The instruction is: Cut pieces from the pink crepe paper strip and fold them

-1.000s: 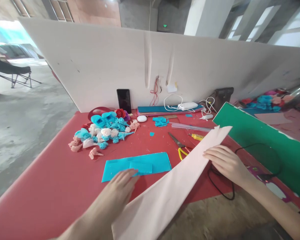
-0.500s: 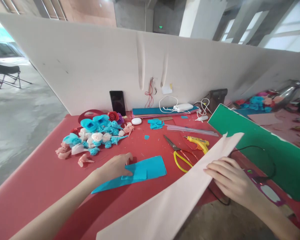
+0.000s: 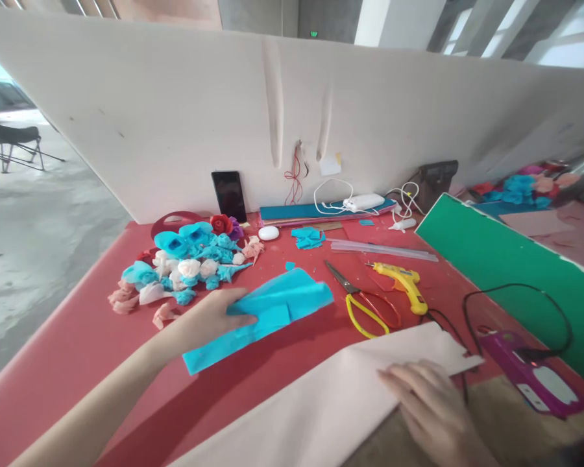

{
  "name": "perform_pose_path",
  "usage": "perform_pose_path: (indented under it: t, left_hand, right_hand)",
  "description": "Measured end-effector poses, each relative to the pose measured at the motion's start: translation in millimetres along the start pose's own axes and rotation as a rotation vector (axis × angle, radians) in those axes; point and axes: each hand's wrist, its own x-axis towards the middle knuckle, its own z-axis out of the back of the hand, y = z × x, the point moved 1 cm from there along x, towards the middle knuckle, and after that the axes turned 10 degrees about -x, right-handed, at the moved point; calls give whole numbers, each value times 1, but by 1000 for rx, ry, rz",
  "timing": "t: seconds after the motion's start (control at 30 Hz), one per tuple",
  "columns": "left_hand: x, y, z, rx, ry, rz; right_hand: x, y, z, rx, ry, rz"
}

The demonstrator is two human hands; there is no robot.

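My left hand [image 3: 215, 321] is closed on the near-left edge of a folded strip of blue crepe paper [image 3: 292, 295], with its thumb on top. The strip is tilted up off the table, and a smaller blue piece lies on it. My right hand [image 3: 425, 402], slightly blurred, has its fingers closed on the edge of a long pale pink sheet of paper [image 3: 316, 395]. That sheet runs along the table's front edge and out of view at the bottom. Beyond it lie scissors [image 3: 357, 298] with yellow and red handles and a yellow glue gun [image 3: 403, 280].
Paper flowers [image 3: 189, 259] are heaped at the left of the red table [image 3: 141, 383]. A phone [image 3: 228, 196] leans on the white partition [image 3: 175, 110]. At the right are a green board [image 3: 506, 279] and a purple power strip [image 3: 535, 373] with a black cord.
My left hand has taken hold of the blue crepe paper and raised it from the table. My right hand has moved down with the pink sheet, uncovering the glue gun.
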Motion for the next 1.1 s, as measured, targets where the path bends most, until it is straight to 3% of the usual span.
perform_pose_path:
  t: [0.2,0.37,0.47,0.53,0.63,0.73,0.8,0.87,1.0,1.1]
  left_hand:
    - [-11,-3,3,-633,-49,158]
    - [-11,0,-14,-915,9,184]
    - [-11,-2,-22,-981,59,145]
    - [-12,-6,-28,-1011,93,109]
    - [-15,-11,-38,-950,184,59]
    - [-17,-12,-47,-758,245,-13]
    - [-19,-11,-50,-588,237,-28]
    - [-20,-9,-53,-428,202,-11]
    - [-20,-6,-59,-304,148,-19]
    - [-18,-2,-65,-279,111,-18]
  right_hand:
    - [12,72,-44,213,30,-238]
    - [19,83,-62,250,155,-246]
    - [31,78,-61,428,376,-215]
    - [46,75,-56,635,550,-275]
    - [72,74,-50,1080,672,-595]
    - [92,78,-52,1510,553,-904]
    - [95,79,-55,1519,464,-1091]
    - [91,78,-59,1402,484,-1226]
    - [81,72,-64,1298,692,-1257]
    - [87,54,-62,1263,676,-1235]
